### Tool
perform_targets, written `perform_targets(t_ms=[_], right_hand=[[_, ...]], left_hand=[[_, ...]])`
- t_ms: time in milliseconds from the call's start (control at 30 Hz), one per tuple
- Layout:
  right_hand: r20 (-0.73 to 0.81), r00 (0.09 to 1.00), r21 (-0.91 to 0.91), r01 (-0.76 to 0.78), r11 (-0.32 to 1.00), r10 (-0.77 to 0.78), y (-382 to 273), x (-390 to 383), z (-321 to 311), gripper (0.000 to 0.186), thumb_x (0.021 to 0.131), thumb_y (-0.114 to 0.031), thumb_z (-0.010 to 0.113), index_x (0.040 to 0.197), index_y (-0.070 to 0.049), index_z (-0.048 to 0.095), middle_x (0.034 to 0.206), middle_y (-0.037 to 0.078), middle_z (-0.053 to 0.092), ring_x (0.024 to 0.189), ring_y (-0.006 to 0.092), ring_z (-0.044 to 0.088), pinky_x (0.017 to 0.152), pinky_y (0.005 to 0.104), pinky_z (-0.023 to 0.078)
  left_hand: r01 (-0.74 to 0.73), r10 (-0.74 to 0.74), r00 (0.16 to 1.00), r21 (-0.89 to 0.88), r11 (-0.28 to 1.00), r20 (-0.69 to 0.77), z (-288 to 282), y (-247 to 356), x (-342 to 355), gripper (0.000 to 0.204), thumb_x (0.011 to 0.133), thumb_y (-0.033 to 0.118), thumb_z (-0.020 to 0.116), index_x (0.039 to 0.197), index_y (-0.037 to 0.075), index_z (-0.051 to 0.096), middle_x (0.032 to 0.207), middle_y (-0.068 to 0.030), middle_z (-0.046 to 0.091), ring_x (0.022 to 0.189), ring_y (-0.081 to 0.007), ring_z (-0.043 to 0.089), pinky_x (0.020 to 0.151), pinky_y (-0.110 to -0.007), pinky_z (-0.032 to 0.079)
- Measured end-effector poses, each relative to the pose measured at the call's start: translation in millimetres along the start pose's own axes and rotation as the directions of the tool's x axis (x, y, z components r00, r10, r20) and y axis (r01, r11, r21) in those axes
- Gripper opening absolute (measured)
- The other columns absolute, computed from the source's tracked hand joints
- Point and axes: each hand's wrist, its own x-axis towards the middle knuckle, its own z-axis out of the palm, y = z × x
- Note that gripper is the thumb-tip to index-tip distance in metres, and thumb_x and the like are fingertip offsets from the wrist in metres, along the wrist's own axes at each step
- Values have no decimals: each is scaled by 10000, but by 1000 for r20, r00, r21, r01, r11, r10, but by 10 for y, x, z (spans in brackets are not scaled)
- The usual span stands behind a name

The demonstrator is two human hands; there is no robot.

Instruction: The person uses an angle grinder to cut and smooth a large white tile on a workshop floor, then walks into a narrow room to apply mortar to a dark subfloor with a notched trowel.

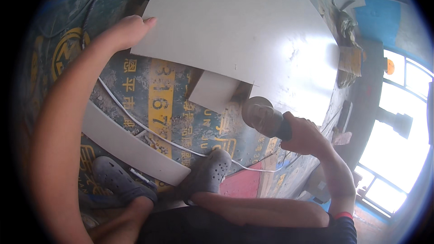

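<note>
A large pale grey board or tile (235, 22) fills the upper middle of the head view. My left hand (135, 31) grips its left edge, thumb on top. My right hand (300, 133) is closed round a dusty angle grinder (262, 115), whose round head lies at the board's near edge, beside a notched corner. A smaller pale piece (212, 91) rests under that edge, partly hidden by the board.
A long pale strip (135, 147) and a white cable (135, 117) lie on the printed floor covering near my shoes (210, 171). A red patch (237, 183) is by my right shoe. Debris (346, 31) lines the right side, beside a bright window (398, 149).
</note>
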Motion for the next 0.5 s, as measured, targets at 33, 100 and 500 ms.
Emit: perform_targets(t_ms=[33, 100, 500], right_hand=[[-12, 1000, 4, 11, 1000, -11, 8, 0, 7, 511, 667, -223, 748, 1082, -47, 507, 939, 194, 693, 941, 416, 676, 826, 499, 515], [-37, 999, 12, 36, 999, -36, 15, -7, 12, 512, 666, -217, 747, 1084, -43, 506, 937, 199, 692, 941, 418, 674, 830, 501, 512], [-79, 996, 16, -47, 999, 48, -20, 100, -192, 477, 692, -190, 720, 1084, -32, 498, 886, 216, 686, 919, 423, 676, 829, 492, 521]], left_hand=[[1, -1, 1000, 4, 1000, -6, 8, 11, 4, 659, 1056, 483, 393, 1174, -123, 622, 1199, -299, 663, 1195, -410, 616, 1009, -439, 454], [14, -14, 1000, -6, 1000, -19, 22, -5, 18, 658, 1058, 483, 390, 1173, -122, 623, 1194, -302, 664, 1194, -414, 616, 1010, -440, 454], [-29, 30, 999, 18, 999, -34, 15, -25, 6, 659, 1064, 482, 384, 1136, -125, 631, 1136, -313, 676, 1164, -432, 626, 993, -446, 465]])
